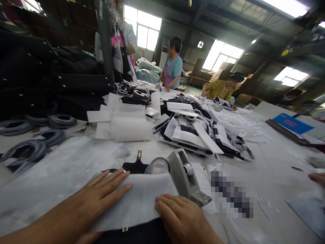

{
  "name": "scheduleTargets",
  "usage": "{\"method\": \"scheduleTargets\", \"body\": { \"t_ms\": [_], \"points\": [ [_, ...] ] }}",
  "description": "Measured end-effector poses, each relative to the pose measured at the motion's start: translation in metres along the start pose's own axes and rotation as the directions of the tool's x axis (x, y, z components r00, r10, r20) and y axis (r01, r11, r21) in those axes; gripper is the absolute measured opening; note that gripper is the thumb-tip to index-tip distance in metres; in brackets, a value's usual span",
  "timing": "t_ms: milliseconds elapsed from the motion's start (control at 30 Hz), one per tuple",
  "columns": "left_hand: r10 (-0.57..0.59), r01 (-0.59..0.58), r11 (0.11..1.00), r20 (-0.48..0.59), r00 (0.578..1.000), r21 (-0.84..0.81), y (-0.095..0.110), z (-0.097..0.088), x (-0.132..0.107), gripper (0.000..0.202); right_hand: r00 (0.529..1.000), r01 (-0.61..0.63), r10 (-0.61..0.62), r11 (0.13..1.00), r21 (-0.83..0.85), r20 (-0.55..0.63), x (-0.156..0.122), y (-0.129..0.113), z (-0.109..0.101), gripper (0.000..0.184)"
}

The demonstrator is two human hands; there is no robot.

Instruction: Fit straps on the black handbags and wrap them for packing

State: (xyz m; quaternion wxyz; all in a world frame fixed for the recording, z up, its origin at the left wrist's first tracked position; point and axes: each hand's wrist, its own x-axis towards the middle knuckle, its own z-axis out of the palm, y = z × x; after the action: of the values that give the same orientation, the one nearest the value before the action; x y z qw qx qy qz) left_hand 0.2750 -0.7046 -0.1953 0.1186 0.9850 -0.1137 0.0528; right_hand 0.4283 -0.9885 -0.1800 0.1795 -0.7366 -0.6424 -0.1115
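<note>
A white foam sheet (144, 200) lies over a black bag (142, 234), whose dark front edge shows below it. My left hand (106, 191) rests flat on the sheet's left part, fingers stretched out. At the sheet's right edge, my right hand (180, 215) has its fingers bent and close together on the foam; its thumb is hidden. Beyond the sheet, a black strap tab (135, 166) with a metal fitting sticks out. A grey tape dispenser (184, 176) stands just past my right hand.
Stacked white foam pieces (132, 127) and a heap of wrapped black-and-white bags (190, 135) lie farther back. Coiled straps (25, 152) and clear plastic bags (63, 169) are left. A blue box (291, 123) stands right. Another person's hand (317, 178) enters there; co-workers stand beyond.
</note>
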Motion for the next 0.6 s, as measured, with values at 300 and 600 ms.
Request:
{"method": "scheduleTargets", "body": {
  "t_ms": [300, 600],
  "points": [
    [0.243, -0.239, 0.944, 0.011, 0.97, 0.227, 0.021, -0.007, -0.005, 0.072, 0.988, 0.131, -0.132, 0.991, 0.02, 0.074, 0.002, -0.021, -0.002, 0.031],
    [0.083, -0.05, 0.97, -0.133, 0.988, 0.238, 0.056, 0.022, -0.046, 0.07, 0.981, 0.194, -0.192, 0.978, -0.071, 0.032, -0.028, -0.037, 0.007, 0.033]
  ]
}}
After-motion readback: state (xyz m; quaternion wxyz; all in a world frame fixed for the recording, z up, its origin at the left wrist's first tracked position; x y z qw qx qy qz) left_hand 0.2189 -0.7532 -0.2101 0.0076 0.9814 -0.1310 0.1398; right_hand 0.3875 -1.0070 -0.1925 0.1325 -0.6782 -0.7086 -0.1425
